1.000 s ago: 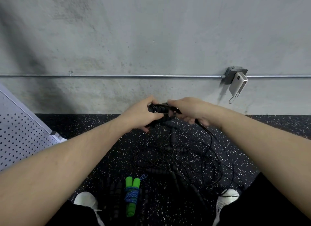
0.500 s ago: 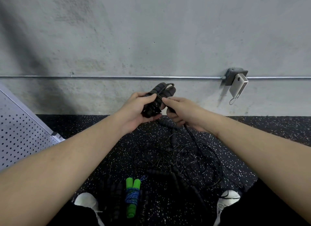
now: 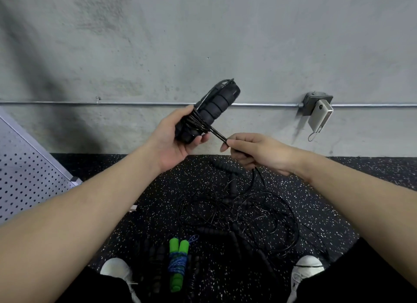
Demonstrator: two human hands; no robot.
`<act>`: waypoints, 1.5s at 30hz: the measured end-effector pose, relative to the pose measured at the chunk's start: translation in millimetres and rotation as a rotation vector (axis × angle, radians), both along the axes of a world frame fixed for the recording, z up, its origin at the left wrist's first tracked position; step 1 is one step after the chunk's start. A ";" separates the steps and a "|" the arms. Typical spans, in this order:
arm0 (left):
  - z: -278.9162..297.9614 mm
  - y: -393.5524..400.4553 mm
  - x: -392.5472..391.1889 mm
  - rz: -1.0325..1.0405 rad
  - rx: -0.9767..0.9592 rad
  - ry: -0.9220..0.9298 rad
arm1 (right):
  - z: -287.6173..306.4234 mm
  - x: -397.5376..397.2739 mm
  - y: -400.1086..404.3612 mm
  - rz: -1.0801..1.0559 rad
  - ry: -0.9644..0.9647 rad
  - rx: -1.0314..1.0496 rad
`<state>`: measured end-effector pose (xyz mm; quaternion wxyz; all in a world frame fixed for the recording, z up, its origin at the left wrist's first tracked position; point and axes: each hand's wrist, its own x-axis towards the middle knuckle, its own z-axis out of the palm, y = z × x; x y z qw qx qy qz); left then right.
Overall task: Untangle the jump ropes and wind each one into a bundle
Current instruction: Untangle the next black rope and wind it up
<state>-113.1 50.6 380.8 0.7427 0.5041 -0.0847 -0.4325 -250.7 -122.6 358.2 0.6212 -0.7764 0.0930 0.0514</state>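
Black jump rope being wound round its paired handles, held up in front of the wall.

The left hand [image 3: 173,142] is gripping the black handles [image 3: 212,109], fingers curled round their lower end; the two ribbed foam grips are lying side by side, long axis running from lower left to upper right, upper ends pointing toward the concrete wall [image 3: 248,43] above the conduit pipe [image 3: 135,104]. Several turns of thin black cord [image 3: 216,133] are crossing the handles near the left thumb, and the strand is stretching taut down-right into the right hand [image 3: 255,152], which is pinching it between thumb and fingers. The two hands are standing apart. On the speckled floor [image 3: 338,189] below, a loose tangle of black ropes [image 3: 239,214] is lying, with a wound green-handled rope [image 3: 178,264] between the white shoes [image 3: 115,269].
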 end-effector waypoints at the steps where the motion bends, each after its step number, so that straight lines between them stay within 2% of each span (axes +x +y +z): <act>1: 1.4 1.5 1.8 -0.018 -0.001 -0.003 | 0.2 -1.5 -2.1 -0.010 0.004 -0.026; 5: 4.8 4.8 0.5 -0.090 -0.014 -0.022 | 1.7 -5.0 -8.1 -0.096 0.045 -0.295; 11: 3.0 6.2 7.3 -0.009 -0.046 0.030 | -2.7 -7.0 -20.6 -0.015 0.028 -0.189; 13: 1.8 6.3 7.6 -0.030 -0.028 0.019 | -1.6 -7.4 -19.3 -0.036 0.046 -0.240; 17: 0.2 5.6 0.4 -0.140 0.024 -0.064 | -3.6 -4.8 -17.0 -0.091 0.119 -0.404; 20: 0.5 6.9 -2.4 -0.233 0.107 -0.138 | -2.5 -2.6 -20.5 -0.140 0.141 -0.341; 25: -4.6 5.7 -1.1 -0.603 0.283 -0.359 | -1.1 0.0 -25.0 -0.232 0.126 -0.234; 29: -10.3 0.1 -7.2 -0.718 0.400 -0.458 | 3.0 4.9 -16.8 -0.205 0.146 -0.229; 32: -14.6 -1.0 -5.0 -0.730 0.449 -0.537 | 0.2 9.6 -17.2 -0.219 0.122 -0.319; 36: -17.0 -2.4 -6.4 -0.734 0.494 -0.679 | -0.9 15.0 -11.5 -0.244 0.079 -0.279; 39: -15.5 -4.7 -9.5 -0.679 0.528 -0.692 | 4.0 14.1 -10.6 -0.268 0.067 -0.350; 42: -19.0 -7.3 -9.8 -0.657 0.569 -0.783 | 8.6 13.2 -6.5 -0.256 0.090 -0.523; 45: -25.6 -9.6 -11.8 -0.547 0.580 -0.819 | 13.5 12.5 -0.6 -0.304 0.161 -0.513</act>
